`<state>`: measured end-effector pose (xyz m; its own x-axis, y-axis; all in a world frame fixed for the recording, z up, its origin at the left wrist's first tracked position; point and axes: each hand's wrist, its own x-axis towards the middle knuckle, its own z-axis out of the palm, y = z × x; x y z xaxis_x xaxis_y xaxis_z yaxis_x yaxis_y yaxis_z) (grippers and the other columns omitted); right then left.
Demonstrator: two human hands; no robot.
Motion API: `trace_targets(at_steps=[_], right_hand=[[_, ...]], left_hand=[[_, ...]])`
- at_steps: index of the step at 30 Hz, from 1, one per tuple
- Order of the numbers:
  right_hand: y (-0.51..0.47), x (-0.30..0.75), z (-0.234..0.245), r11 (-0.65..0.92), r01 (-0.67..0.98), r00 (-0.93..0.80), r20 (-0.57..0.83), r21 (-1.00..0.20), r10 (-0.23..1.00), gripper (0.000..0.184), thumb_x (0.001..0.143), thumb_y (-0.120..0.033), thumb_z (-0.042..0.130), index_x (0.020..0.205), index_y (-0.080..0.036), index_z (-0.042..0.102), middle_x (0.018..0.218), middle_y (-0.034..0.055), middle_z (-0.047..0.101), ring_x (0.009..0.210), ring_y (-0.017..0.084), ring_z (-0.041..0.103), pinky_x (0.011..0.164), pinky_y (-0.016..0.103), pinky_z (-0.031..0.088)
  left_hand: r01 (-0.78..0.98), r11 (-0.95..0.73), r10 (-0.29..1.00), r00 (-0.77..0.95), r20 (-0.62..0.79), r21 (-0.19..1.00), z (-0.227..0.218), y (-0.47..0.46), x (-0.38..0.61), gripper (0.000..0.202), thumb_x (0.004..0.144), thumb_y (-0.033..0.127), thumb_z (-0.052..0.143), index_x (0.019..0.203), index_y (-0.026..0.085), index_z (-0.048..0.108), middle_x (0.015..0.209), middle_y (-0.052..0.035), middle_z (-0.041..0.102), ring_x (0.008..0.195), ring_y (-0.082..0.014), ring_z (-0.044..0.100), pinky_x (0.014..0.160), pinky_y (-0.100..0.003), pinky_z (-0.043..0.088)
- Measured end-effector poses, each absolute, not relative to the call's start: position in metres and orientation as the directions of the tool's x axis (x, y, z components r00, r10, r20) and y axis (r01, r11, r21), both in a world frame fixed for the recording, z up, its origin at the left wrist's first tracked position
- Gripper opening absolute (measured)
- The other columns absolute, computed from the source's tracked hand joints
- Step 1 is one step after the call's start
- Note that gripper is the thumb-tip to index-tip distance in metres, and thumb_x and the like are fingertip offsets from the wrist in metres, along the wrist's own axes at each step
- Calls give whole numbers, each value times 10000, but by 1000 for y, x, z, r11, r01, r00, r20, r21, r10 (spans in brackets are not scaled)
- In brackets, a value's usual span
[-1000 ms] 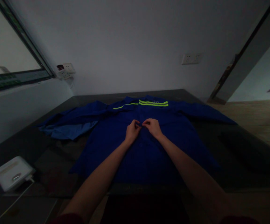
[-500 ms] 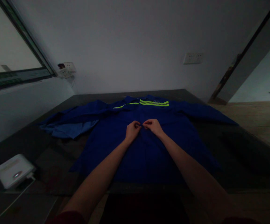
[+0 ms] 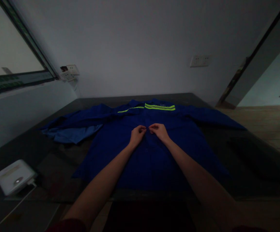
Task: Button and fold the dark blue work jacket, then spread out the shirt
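A blue work jacket [image 3: 178, 141] lies spread out on the dark table, its sleeves stretched to both sides. Yellow-green reflective stripes [image 3: 159, 107] cross its chest. Over the middle of the front, my left hand [image 3: 138, 133] pinches the jacket's front edge with closed fingers. Just to its right my right hand [image 3: 158, 130] is also closed in a pinch on the front edge. The fingertips of both hands are close together, with a small gap between them. Whether a button sits between the fingers is too dark and small to make out.
A white box-shaped device [image 3: 15, 177] with a cable stands at the table's left front. Light blue cloth [image 3: 73, 133] lies under the left sleeve. A black flat item [image 3: 251, 154] rests on the right. Wall sockets [image 3: 200, 61] are behind the dark table [image 3: 65, 161].
My right hand has shifted very slightly to the right, so the gap between the fingertips is a little wider. The jacket lies as before.
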<state>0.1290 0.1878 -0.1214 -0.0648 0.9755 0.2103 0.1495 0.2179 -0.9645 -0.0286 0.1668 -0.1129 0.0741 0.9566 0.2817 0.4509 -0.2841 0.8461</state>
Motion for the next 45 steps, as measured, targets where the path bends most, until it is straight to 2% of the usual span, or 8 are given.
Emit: trace_targets(at_steps=[11, 20, 25, 27, 31, 33, 39, 45], right_hand=[[185, 129, -121, 252, 156, -107, 237, -955, 966, 129, 637, -225, 647, 736, -146, 670, 626, 18, 661, 546, 137, 601, 573, 259, 496], [185, 131, -119, 321, 262, -71, 314, -910, 947, 189, 615, -246, 675, 781, -167, 634, 586, -31, 593, 529, 124, 546, 530, 233, 425], [177, 127, -114, 333, 392, -58, 338, -858, 939, 82, 653, -187, 646, 727, -173, 612, 623, -22, 605, 596, 131, 574, 601, 240, 442], [173, 125, -109, 337, 440, -53, 350, -832, 935, 43, 682, -163, 618, 723, -175, 617, 651, -13, 622, 625, 133, 585, 632, 244, 446], [160, 123, -86, 364, 461, -67, 377, -810, 924, 54, 736, -157, 587, 758, -171, 634, 708, 5, 650, 672, 134, 604, 659, 239, 450], [149, 124, -70, 387, 471, -131, 371, -793, 919, 66, 744, -152, 591, 779, -167, 645, 723, 8, 657, 676, 131, 603, 653, 232, 441], [98, 127, -44, 422, 600, -384, 218, -680, 897, 111, 789, -174, 599, 860, -178, 684, 721, 2, 663, 649, 123, 583, 587, 218, 383], [69, 130, -48, 454, 793, -457, 95, -406, 884, 182, 863, -208, 530, 951, -227, 688, 916, 33, 689, 848, 168, 619, 699, 246, 400]], left_hand=[[424, -259, 966, 89, 245, 868, -117, 169, -29, 151, 764, 130, 590, 905, 143, 643, 801, -50, 702, 772, -163, 659, 702, -245, 485], [470, -256, 967, 113, 230, 845, -114, 168, -28, 174, 786, 125, 563, 949, 135, 623, 848, -46, 696, 802, -149, 653, 717, -230, 483], [532, -272, 962, 150, 227, 802, -112, 162, -25, 177, 807, 131, 541, 969, 151, 607, 858, -36, 680, 798, -151, 635, 735, -246, 472], [612, -320, 947, 201, 250, 723, -109, 157, -24, 194, 815, 150, 539, 1001, 163, 593, 892, -42, 666, 830, -166, 622, 767, -273, 464], [827, -401, 909, 305, 284, 394, -94, 146, -27, 243, 855, 247, 513, 1080, 166, 561, 1040, -97, 606, 964, -224, 581, 817, -338, 446], [850, -404, 903, 313, 294, 336, -82, 139, -32, 265, 864, 274, 501, 1105, 174, 549, 1070, -101, 586, 976, -226, 573, 805, -330, 445], [797, -442, 897, 395, 200, 412, -63, 104, -45, 153, 885, 278, 457, 971, 230, 575, 932, -22, 642, 828, -174, 604, 674, -249, 421], [825, -443, 891, 449, 69, 351, -71, 78, -54, 130, 869, 249, 459, 924, 237, 576, 928, -21, 660, 800, -176, 614, 625, -240, 404]])
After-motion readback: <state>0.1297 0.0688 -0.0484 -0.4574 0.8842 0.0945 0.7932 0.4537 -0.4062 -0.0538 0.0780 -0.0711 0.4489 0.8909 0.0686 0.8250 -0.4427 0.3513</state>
